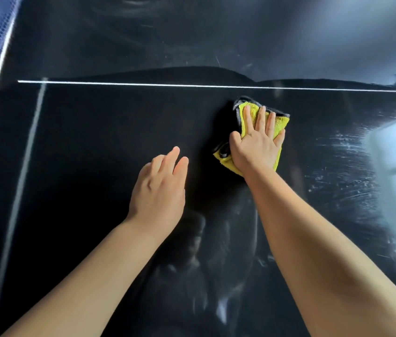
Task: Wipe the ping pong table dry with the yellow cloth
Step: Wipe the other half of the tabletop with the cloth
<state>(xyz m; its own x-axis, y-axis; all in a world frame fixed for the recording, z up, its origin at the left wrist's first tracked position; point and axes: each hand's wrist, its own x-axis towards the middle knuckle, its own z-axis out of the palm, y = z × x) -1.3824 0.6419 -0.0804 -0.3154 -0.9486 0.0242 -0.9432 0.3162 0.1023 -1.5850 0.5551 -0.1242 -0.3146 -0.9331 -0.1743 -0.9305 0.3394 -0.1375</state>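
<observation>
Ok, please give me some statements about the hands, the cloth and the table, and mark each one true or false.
1. The right hand presses flat on the yellow cloth. True.
2. The left hand holds a second cloth. False: it holds nothing.
3. The yellow cloth lies across the white line. False: it lies on the near side, apart from the line.
4. The yellow cloth has a grey edge. True.
5. Pale streaks show on the table right of the cloth. True.
</observation>
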